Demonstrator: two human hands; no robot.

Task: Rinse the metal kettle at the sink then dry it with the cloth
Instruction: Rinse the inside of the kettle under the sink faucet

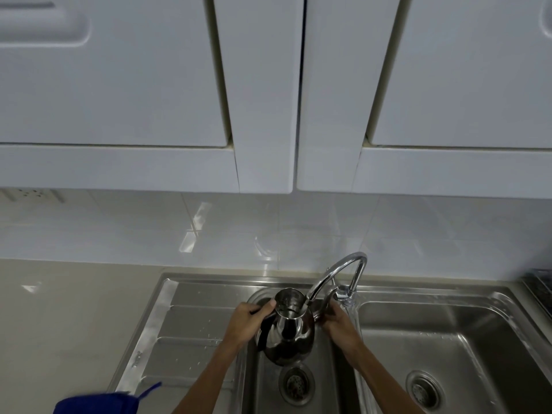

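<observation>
A shiny metal kettle [286,333] with a black handle hangs over the left sink basin [325,377], its open mouth right under the spout of the curved chrome tap [337,274]. My left hand [248,322] grips the kettle at its handle and rim. My right hand [336,319] rests against the kettle's right side, fingers closed around it near the tap's base. A blue cloth [98,403] lies on the counter's front edge at the lower left, partly cut off by the frame. I cannot tell whether water is running.
A ribbed steel draining board [185,333] lies left of the basin, and a second basin [433,348] with its drain lies to the right. White wall cupboards [268,85] hang overhead. A dark rack [537,285] shows at the far right edge.
</observation>
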